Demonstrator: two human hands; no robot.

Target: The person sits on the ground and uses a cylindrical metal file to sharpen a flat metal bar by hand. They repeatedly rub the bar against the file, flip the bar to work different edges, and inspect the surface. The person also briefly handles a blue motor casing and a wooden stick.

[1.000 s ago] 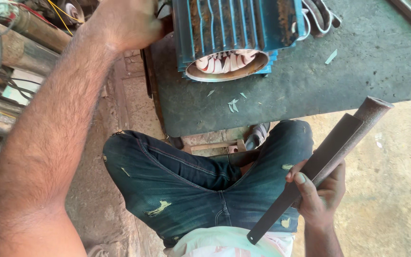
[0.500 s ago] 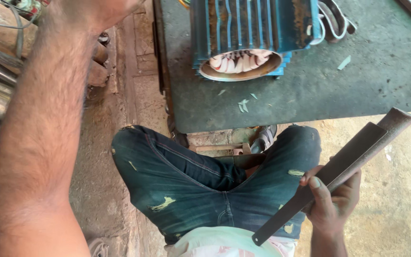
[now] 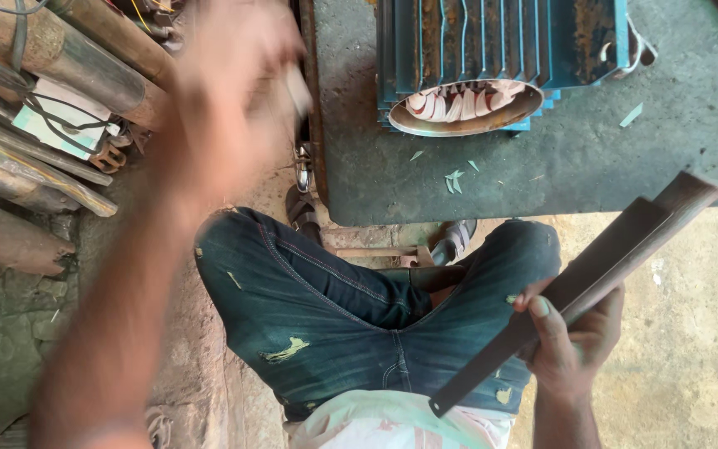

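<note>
Dark green workbench (image 3: 592, 158) bearing a blue finned motor stator (image 3: 492, 62) and scattered pale, seemingly paper, scraps (image 3: 454, 179)

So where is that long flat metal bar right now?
In the head view, the long flat metal bar is low on the right, slanting up to the right in the right hand, beside the knee of the blue jeans and below the green table.

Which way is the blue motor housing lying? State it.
The blue motor housing lies on its side on the green bench: its open round end, showing copper windings, faces the camera.
</note>
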